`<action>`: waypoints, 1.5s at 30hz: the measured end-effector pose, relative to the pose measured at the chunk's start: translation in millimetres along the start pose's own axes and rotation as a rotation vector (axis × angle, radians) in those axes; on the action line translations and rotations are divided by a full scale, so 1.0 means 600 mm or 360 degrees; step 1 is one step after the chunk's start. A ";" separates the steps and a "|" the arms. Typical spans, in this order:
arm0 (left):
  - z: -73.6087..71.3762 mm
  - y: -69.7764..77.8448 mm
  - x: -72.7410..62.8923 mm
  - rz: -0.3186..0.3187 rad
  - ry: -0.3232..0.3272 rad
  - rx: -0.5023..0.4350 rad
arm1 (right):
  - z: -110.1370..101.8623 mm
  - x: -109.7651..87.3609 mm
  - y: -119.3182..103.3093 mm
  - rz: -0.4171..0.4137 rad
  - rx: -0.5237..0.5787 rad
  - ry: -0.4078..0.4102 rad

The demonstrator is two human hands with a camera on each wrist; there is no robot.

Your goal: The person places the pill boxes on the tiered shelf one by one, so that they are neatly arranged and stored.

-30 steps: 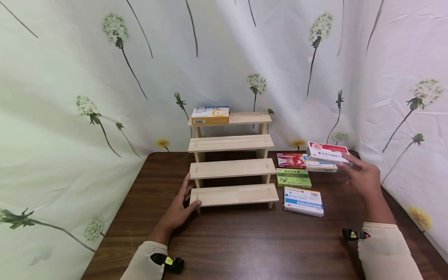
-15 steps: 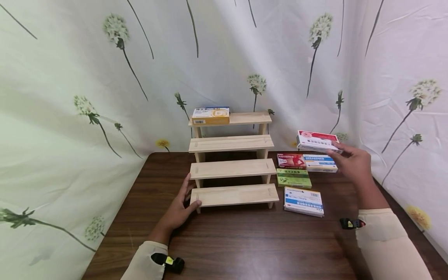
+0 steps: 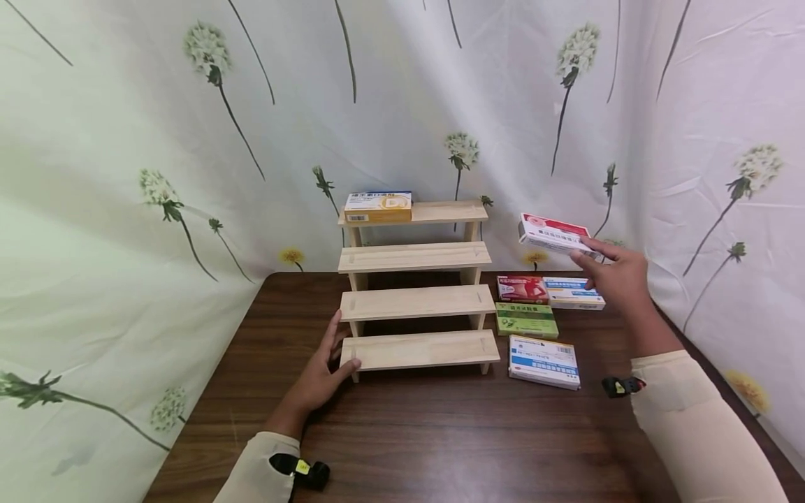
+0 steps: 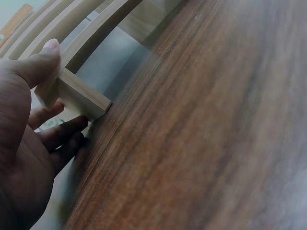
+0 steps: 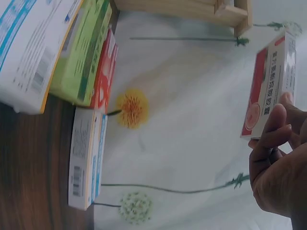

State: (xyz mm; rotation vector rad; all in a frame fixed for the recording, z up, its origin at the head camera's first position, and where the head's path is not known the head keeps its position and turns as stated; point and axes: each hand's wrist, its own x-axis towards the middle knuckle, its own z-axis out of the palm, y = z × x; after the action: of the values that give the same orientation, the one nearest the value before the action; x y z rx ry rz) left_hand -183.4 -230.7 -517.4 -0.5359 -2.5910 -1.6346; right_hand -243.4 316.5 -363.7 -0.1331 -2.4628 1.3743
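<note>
A stepped wooden rack (image 3: 418, 304) stands on the table. My left hand (image 3: 322, 374) holds the left end of its lowest step, thumb on top and fingers down the outer side; the left wrist view shows the thumb (image 4: 45, 60) against the board. My right hand (image 3: 619, 276) pinches a red-and-white medicine box (image 3: 553, 234) by its right end, in the air right of the rack. Lettering shows on that box in the right wrist view. A yellow-and-white medicine box (image 3: 379, 207) lies on the left half of the top step.
Right of the rack lie a red box (image 3: 522, 288), a blue-and-white box (image 3: 574, 293), a green box (image 3: 526, 319) and, nearest me, another blue-and-white box (image 3: 544, 361). Flower-printed cloth (image 3: 402, 91) hangs behind and at both sides of the brown table (image 3: 440, 433).
My right hand has lifted the red-and-white box up and left, away from above the blue-and-white box, now fully uncovered. The left hand stays at the rack.
</note>
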 end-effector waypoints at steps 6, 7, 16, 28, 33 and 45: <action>-0.001 0.001 0.001 -0.0018 0.0002 -0.0007 | 0.021 0.015 -0.031 0.0088 0.0072 0.0002; -0.001 0.001 0.002 -0.0018 0.0001 -0.0002 | 0.023 0.017 -0.035 0.0091 0.0074 0.0008; -0.001 0.002 0.001 0.0003 0.0011 0.0013 | 0.043 0.028 -0.060 0.0057 0.0101 0.0010; 0.000 0.006 0.001 -0.0030 0.0001 0.0010 | 0.073 0.041 -0.093 0.0048 0.0160 0.0028; -0.001 0.003 0.001 -0.0005 0.0014 0.0017 | 0.090 0.045 -0.105 0.0012 0.0181 0.0062; 0.000 -0.010 0.006 0.0035 0.0020 0.0025 | 0.134 0.051 -0.132 -0.0037 0.0253 0.0038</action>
State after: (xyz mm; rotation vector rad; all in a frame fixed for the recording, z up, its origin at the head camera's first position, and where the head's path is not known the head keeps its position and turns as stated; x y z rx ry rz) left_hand -188.5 -232.1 -521.9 -0.5497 -2.5773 -1.6046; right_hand -292.2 216.2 -329.4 -0.0833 -2.3169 1.5423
